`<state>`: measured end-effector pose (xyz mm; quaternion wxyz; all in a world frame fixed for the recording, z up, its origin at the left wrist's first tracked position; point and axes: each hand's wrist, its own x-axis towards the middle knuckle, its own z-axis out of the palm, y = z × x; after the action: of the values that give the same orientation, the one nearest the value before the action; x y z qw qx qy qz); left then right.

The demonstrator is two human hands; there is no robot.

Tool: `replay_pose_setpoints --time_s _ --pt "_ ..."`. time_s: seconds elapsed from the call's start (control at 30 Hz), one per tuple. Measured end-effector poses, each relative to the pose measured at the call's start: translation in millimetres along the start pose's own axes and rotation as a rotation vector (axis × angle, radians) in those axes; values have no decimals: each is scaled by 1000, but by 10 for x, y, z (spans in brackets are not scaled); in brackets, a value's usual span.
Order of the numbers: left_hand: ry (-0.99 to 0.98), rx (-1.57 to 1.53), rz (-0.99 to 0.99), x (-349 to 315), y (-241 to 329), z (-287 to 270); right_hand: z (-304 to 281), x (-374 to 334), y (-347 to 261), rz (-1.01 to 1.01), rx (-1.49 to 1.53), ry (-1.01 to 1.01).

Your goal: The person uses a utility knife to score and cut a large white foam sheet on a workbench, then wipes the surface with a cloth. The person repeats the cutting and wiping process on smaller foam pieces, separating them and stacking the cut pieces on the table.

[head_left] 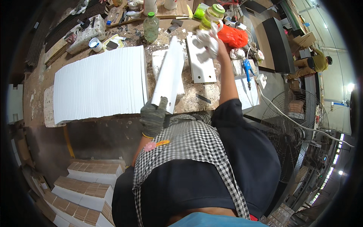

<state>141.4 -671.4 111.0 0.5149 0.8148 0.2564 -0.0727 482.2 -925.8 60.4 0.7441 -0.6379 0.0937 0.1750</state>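
My left hand [153,117], in a grey glove with a yellow cuff, grips the near end of a long white panel [169,72]. The panel is tilted up off the bench, and a hole shows near its lower end. At the far right of it, my right hand [218,48] is bunched around what looks like a crumpled white cloth [207,42], which hides the fingers. This hand is over a second white panel [202,70] with two holes, lying flat. Left of the gloved hand, a row of closely overlapped white panels [100,83] covers much of the bench.
A green-capped bottle [151,28], a yellow-green jug [211,17] and a red plastic bag [234,36] stand behind. A blue air gun [247,70] lies right, beside a wire fan [295,121]. Stacked panels [87,181] stand lower left. Another person [317,62] is far right.
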Motion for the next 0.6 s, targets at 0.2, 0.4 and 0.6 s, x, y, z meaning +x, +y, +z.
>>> replay_pose_setpoints --time_s 0.2,0.4,0.6 --pt "-121 -569 292 480 -277 468 -1239 -1236 176 268 -187 -49" --pt "-291 -1554 -396 864 196 1412 -1663 -1153 516 242 -491 -247" --pt "-502 -1244 -458 952 438 1674 -1641 -830 626 220 -706 -391"
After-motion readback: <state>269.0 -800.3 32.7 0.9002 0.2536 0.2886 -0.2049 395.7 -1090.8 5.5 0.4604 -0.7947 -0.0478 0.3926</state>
